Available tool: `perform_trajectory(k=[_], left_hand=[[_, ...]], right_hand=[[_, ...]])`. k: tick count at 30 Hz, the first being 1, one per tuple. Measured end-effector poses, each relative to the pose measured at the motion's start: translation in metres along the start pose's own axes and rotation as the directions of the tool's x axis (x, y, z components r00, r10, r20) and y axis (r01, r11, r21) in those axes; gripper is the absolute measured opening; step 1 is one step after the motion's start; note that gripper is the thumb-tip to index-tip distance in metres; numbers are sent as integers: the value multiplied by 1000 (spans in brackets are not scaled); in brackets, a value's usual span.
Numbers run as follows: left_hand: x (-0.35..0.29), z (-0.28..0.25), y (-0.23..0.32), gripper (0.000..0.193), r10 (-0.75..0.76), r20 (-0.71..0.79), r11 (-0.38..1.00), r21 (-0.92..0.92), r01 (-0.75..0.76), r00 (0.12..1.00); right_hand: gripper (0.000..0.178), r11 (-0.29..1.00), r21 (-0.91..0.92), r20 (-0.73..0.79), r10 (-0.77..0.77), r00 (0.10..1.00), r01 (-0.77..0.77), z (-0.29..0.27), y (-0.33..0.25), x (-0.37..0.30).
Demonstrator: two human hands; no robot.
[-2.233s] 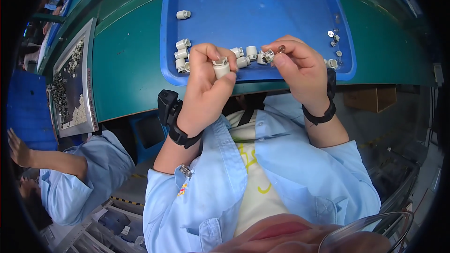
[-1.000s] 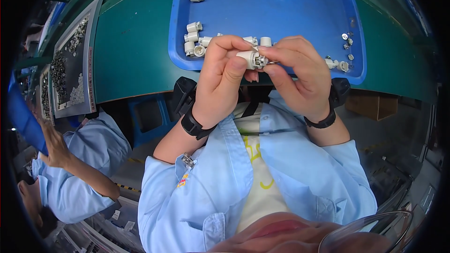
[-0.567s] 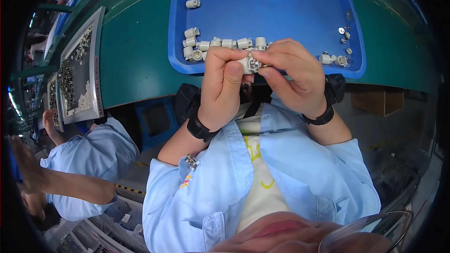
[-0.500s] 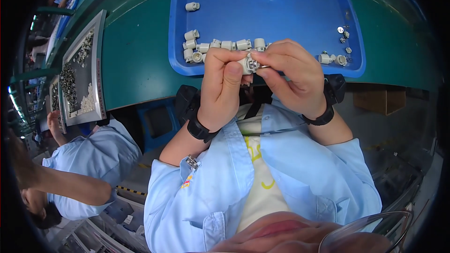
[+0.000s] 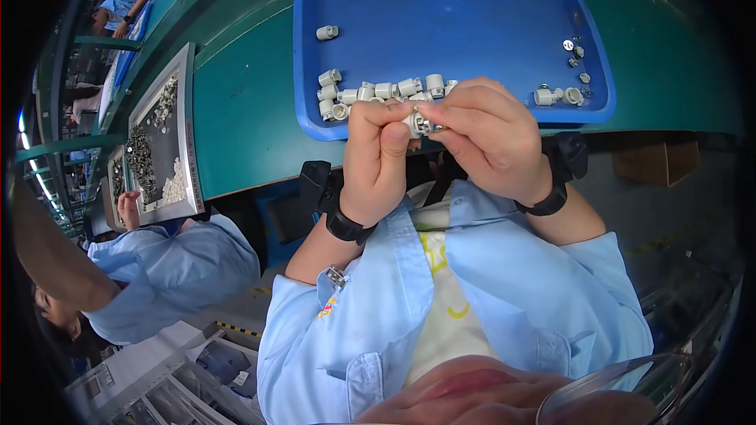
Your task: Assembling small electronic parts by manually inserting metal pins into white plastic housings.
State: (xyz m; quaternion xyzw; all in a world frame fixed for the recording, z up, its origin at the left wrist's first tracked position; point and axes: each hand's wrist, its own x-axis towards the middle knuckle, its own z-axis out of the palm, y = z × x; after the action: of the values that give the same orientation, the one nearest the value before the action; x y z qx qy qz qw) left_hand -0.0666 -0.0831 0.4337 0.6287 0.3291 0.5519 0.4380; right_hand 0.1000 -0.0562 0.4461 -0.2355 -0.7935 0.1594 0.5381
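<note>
My left hand [image 5: 373, 164] and my right hand [image 5: 498, 140] meet just over the near edge of a blue tray [image 5: 301, 63]. Between the left thumb and fingers is a small white cylindrical socket, like a lamp holder [image 5: 413, 123], with metal parts at its right end. The right thumb and fingertips are pinched at that metal end; whatever tiny piece they grip is mostly hidden behind them. Behind my hands, several similar white sockets [image 5: 386, 90] lie along the tray's near side, some upright, some on their sides.
Small metal parts [image 5: 579, 53] and a few white pieces [image 5: 545, 97] lie at the tray's right side. On the green bench [image 5: 244, 102], a framed tray [image 5: 189, 118] at left holds piles of small parts. A co-worker's sleeve [image 5: 181, 267] is beside me. A cardboard box [image 5: 657, 162] stands lower right.
The view has shifted a little, so the tray and bench sit lower and farther right. Both hands keep their grip at the socket; the thin metal piece by the right fingertips shows less.
</note>
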Motion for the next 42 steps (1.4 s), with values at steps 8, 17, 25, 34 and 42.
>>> perform_trajectory(k=[8,17,25,34,42], left_hand=[[-7,-1,-1,17,19,7,996,-89,-18,1000],[-10,-16,-6,16,81,48,990,113,-86,996],[-14,-24,-6,15,61,65,996,54,-65,996],[-24,-37,-13,15,139,108,984,98,-149,984],[-32,-45,-21,16,66,63,997,27,-68,996]], right_hand=[[23,978,186,-33,104,994,-96,8,0,-6],[21,993,119,6,-6,1000,5,17,3,-6],[18,993,115,11,13,1000,-15,28,2,-6],[20,989,138,-9,50,999,-48,43,-7,-13],[20,944,311,52,100,994,-111,56,6,-19]])
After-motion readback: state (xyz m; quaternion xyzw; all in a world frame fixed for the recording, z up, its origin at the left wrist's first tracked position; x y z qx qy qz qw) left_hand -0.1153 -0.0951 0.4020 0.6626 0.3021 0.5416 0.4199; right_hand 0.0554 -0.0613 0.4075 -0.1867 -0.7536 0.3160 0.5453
